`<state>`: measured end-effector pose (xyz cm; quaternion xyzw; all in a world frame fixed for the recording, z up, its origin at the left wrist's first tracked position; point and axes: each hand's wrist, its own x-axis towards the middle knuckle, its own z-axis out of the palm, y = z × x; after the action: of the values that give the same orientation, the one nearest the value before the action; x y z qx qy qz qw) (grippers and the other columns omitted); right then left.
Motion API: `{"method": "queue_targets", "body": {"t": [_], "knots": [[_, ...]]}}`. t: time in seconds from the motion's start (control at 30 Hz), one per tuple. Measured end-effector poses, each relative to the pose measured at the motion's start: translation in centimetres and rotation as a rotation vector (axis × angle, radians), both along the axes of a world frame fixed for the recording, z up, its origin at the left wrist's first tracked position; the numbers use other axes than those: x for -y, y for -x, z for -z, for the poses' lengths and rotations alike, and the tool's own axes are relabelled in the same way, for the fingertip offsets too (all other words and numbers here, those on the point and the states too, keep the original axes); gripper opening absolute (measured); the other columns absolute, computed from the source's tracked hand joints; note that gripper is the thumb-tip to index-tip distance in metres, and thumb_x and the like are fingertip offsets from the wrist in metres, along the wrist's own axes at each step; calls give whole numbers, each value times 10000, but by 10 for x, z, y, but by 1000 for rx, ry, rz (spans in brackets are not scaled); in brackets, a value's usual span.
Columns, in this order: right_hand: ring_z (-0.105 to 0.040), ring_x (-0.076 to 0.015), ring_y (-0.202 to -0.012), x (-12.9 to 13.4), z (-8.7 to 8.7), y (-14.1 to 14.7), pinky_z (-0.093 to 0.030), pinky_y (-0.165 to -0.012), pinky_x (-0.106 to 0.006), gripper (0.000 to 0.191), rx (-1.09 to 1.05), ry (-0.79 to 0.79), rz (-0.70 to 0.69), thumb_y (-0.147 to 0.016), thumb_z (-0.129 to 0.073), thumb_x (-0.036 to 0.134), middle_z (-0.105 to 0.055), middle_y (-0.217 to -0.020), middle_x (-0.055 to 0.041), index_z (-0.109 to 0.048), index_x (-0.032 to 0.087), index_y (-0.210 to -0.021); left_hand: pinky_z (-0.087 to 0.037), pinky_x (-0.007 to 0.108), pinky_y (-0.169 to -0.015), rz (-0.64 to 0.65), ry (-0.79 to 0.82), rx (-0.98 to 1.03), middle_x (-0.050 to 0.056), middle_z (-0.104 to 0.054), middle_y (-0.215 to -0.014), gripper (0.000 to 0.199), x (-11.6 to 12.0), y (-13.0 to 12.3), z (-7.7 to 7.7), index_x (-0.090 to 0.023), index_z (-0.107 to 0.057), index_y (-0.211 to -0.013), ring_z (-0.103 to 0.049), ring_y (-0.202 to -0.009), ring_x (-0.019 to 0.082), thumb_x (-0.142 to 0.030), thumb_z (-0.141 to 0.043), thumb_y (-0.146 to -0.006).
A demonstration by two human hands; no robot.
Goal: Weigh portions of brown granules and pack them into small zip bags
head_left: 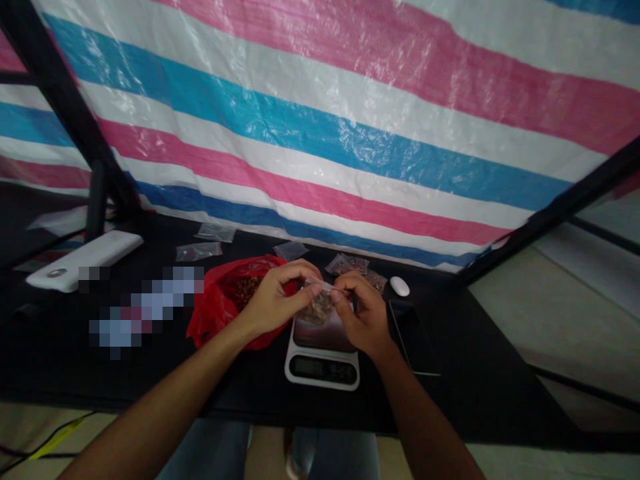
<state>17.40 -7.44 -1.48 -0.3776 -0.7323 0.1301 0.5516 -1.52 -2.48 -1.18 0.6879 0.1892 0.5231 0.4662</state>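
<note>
Red plastic bag [213, 300], open on the black table [240, 393], brown pieces inside. Just right of it I record the left hand [280, 297], thumb and fingers pinched on the top edge of a clear zip bag [319, 309] partly filled with brownish pieces. Zip bag is above the kitchen scale [323, 368]. Right hand [364, 313]: thumb and fingertips together on the bag's other top corner. Further right, dark phone [414, 337], lying flat.
</note>
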Motion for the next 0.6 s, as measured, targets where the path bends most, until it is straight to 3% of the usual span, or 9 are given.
{"method": "queue_targets", "body": {"t": [0.37,0.6], "knots": [[-518,-154,-732,-4,0,-3,-405,-654,-305,97,-28,40,-8,-984,-611,236,-570,-827,-3,-599,225,-889,-500,276,-829,-135,-65,10,35,-710,-910,99,-3,2,1,-185,-751,-824,-658,-873,158,-212,-728,-916],[-541,-159,-743,-3,1,-2,-411,-645,-303,85,-28,28,6,-986,-614,240,-587,-832,-10,-619,225,-902,-522,260,-812,-104,-102,-11,46,-732,-917,62,-2,0,2,-184,-772,-853,-684,-876,153,-212,-752,-904]]}}
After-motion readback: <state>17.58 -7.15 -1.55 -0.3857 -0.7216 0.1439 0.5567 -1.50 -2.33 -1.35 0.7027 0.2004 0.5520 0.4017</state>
